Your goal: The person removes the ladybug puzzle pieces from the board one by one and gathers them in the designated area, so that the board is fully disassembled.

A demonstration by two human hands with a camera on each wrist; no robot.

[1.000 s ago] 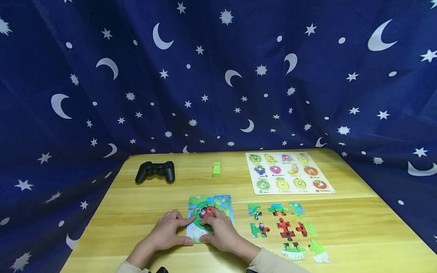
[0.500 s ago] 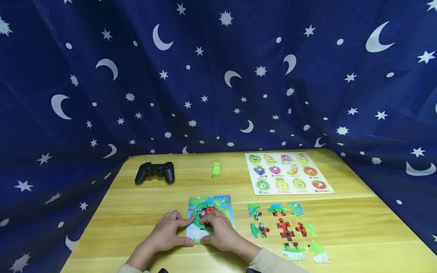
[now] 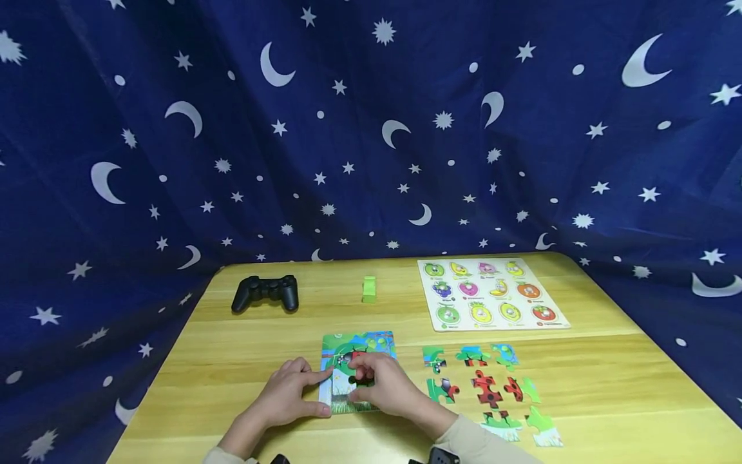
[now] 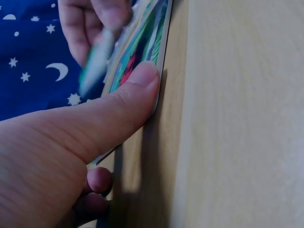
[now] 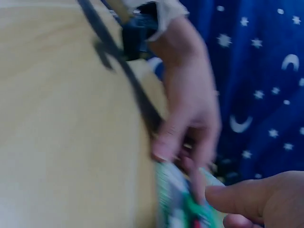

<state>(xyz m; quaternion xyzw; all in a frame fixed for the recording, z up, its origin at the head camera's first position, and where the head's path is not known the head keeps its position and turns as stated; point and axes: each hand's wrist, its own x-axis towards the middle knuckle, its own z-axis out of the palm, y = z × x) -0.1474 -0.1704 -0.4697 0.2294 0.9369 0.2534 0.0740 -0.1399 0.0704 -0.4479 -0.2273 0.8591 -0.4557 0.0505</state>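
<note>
A square ladybug jigsaw board [image 3: 333,340] lies flat near the front of the wooden table. My left hand [image 3: 288,392] rests at its lower left corner, index finger stretched onto it and thumb [image 4: 137,78] straight against the near edge. Over the board my right hand [image 3: 387,386] pinches a white and green jigsaw piece [image 3: 342,381] between thumb and fingers; it looks raised and tilted. In the left wrist view this piece [image 4: 97,64] is blurred. The right wrist view shows just a corner of it, the rest hidden by the thumb.
Several loose ladybug jigsaw pieces [image 3: 485,390] lie spread right of the board. Behind them is a fruit puzzle board [image 3: 464,325]. A green block [image 3: 369,290] and a black game controller [image 3: 265,291] are farther back, before a starry blue curtain [image 3: 348,129].
My right hand has lifted slightly and shifted right, with a jigsaw piece now tilted up between its fingers. The left hand has stayed at the board's corner.
</note>
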